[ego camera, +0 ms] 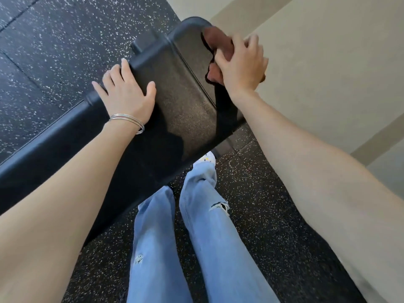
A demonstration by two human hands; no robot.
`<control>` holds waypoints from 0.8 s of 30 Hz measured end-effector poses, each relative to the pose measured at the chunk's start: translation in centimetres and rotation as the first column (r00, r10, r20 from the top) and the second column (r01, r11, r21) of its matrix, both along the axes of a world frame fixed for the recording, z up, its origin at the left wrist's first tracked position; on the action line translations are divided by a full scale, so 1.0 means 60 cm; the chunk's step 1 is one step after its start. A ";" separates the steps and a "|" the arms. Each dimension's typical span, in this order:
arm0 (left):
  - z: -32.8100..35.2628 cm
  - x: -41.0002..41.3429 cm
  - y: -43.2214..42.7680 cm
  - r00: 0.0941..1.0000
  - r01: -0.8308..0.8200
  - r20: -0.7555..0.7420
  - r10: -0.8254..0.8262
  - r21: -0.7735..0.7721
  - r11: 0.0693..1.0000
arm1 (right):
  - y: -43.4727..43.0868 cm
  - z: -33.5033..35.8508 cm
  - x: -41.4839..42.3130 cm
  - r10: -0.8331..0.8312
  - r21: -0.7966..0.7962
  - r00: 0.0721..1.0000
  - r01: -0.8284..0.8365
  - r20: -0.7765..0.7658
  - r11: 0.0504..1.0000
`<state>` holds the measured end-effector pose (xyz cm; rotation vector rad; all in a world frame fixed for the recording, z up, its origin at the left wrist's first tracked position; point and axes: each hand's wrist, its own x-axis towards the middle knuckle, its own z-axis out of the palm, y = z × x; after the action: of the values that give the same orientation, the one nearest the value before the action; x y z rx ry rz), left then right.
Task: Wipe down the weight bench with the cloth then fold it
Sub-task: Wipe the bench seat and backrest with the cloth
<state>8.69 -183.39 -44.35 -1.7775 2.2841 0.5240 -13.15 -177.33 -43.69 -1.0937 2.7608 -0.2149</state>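
No readable text, labels, brands, numbers or signs anywhere in head view.

A: Where is the cloth (213, 37)?
B: Upper centre, bunched in the right hand (241, 66) at the end of the bench (183, 106).
A: The left hand (126, 94)?
B: Flat on the bench, centre left.

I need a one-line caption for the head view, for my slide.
The right hand grips a brown cloth at the weight bench edge; the left hand rests flat on it.
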 end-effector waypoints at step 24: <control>0.010 0.007 0.009 0.981 -0.190 -0.033 0.191 0.034 0.981 | 0.034 0.019 0.029 0.537 0.101 0.843 -0.534 -0.006 0.839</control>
<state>9.14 -182.83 -43.78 -1.9994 2.1268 0.6251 -11.42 -175.30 -42.55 -1.7925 2.3308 0.0125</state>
